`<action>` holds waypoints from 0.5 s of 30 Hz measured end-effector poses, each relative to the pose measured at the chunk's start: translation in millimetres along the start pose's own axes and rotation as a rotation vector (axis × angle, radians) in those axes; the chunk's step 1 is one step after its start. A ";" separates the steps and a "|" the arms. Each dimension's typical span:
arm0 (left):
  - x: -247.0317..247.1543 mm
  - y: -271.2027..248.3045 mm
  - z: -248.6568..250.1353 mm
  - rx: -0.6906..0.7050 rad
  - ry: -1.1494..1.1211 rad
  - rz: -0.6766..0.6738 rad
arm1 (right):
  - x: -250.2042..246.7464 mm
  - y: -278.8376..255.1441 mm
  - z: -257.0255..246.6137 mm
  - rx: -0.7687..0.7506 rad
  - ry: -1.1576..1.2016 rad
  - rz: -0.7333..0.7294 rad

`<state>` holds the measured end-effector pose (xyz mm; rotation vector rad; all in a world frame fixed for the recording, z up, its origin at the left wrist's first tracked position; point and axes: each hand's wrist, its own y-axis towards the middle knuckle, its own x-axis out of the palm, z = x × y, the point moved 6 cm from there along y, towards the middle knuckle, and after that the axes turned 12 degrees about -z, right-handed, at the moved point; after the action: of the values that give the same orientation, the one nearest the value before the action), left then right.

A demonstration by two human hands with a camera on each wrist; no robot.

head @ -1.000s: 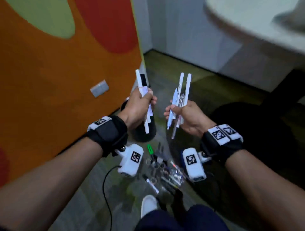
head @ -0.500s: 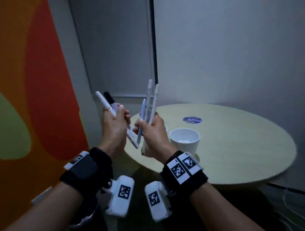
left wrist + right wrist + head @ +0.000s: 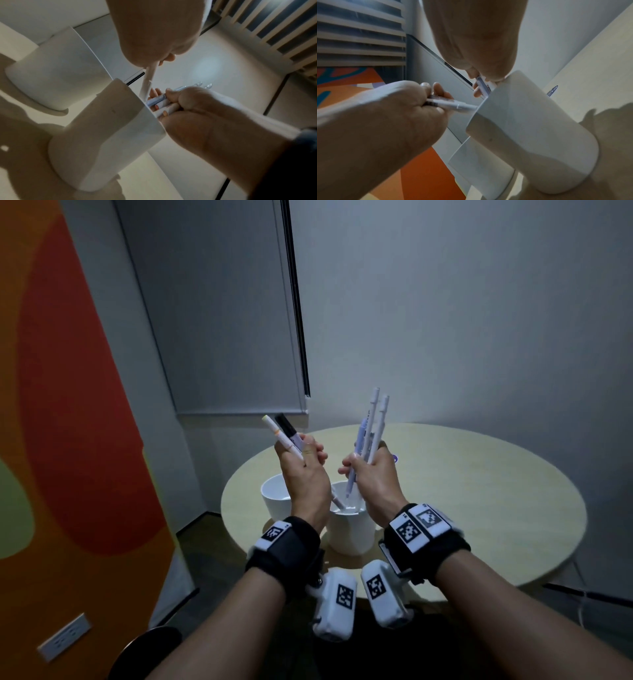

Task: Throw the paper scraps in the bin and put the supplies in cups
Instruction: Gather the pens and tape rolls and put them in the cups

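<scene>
Two white cups stand on the round table: a near cup (image 3: 349, 529) and a second cup (image 3: 274, 498) behind it to the left. My left hand (image 3: 305, 463) grips two markers (image 3: 284, 433), one white with an orange band and one black-capped. Their lower ends reach into the near cup's mouth. My right hand (image 3: 368, 470) grips several white and lilac pens (image 3: 371, 426), tips also down over that cup. The wrist views show the same cup (image 3: 111, 135) (image 3: 530, 128) with pens (image 3: 157, 102) and a marker (image 3: 450, 104) at its rim.
The pale round table (image 3: 479, 508) carries a small blue sticker (image 3: 394, 457) behind my right hand. An orange and red wall panel with a socket (image 3: 65, 637) stands at the left. A dark round object (image 3: 147, 652) sits on the floor at the bottom left.
The view has swung up from the floor to the table. Both hands, still holding their pens, have come down so the pen ends dip into the near cup.
</scene>
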<state>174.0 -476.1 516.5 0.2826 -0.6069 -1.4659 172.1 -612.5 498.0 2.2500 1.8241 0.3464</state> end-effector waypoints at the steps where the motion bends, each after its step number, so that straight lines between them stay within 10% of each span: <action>1: 1.6 5.1 -3.9 0.006 0.018 -0.005 | 1.7 2.2 2.3 0.007 -0.005 -0.010; 15: -9.5 13.6 -31.0 -0.168 0.393 -0.389 | -20.3 12.4 -4.6 0.020 -0.086 0.009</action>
<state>202.4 -471.0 496.3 0.5641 -0.1104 -1.7608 178.1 -634.7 505.4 2.2502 1.7830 0.2297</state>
